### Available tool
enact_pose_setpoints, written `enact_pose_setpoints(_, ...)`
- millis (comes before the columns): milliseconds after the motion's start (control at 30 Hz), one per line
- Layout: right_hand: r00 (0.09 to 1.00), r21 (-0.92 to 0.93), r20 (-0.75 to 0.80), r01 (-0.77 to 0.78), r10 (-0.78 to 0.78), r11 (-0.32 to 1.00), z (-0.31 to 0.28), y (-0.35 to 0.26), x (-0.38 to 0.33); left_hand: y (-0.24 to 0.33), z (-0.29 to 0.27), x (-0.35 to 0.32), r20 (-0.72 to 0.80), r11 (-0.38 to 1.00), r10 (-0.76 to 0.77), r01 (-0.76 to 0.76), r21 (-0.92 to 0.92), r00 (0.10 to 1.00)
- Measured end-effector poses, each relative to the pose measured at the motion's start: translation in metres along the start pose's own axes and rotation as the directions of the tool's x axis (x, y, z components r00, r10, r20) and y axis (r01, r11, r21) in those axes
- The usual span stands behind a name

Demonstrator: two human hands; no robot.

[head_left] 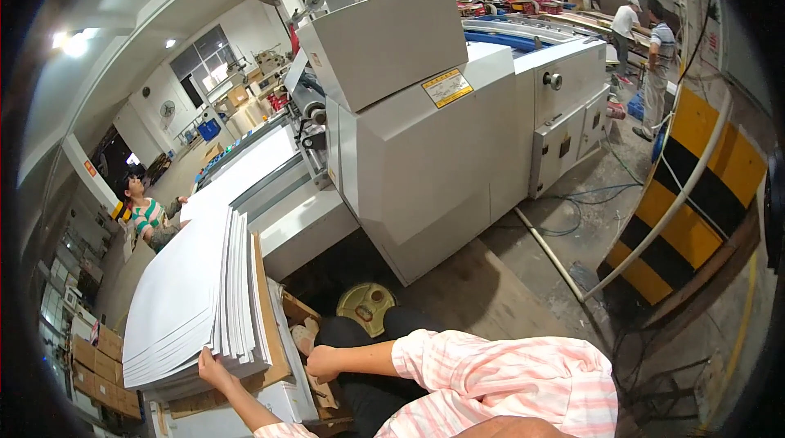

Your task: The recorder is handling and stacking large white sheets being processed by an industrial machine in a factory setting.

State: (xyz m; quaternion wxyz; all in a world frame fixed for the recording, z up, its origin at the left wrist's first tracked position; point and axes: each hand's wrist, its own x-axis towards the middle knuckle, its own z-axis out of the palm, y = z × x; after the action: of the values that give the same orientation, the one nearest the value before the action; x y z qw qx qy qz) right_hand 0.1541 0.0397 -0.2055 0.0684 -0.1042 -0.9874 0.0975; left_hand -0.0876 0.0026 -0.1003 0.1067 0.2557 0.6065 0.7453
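Observation:
A tall stack of large white sheets (184, 291) lies in front of me on the left, its edges fanned unevenly. At the near corner of the stack, my left hand (214, 370) pinches the sheet edges between thumb and fingers. A brown cardboard sheet (260, 307) shows under and beside the stack. My right hand (323, 363) is closed in a fist to the right of the stack, near a wooden frame (298, 307) and a tan lump (305, 336). Whether that fist holds anything is hidden.
A big grey machine (425, 160) stands ahead, with a feed bed (253, 172) on its left. Beyond the stack sits a person in a striped shirt (149, 215). A yellow stool (365, 308) is by my knees; a striped barrier (687, 201) stands right. Cardboard boxes (105, 368) lie far left.

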Motion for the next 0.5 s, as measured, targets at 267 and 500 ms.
enact_pose_setpoints(267,1.0,0.016,0.018,-0.019,0.019,1.0,0.0008,-0.0021,0.005,-0.0048,-0.0048,0.0011,-0.003,1.0,0.02,-0.02,0.015,1.0)
enact_pose_setpoints(500,1.0,0.026,0.003,0.013,-0.013,1.0,0.0058,0.0003,0.0068,-0.0029,-0.0006,-0.006,-0.042,0.999,0.043,-0.043,0.006,0.998)
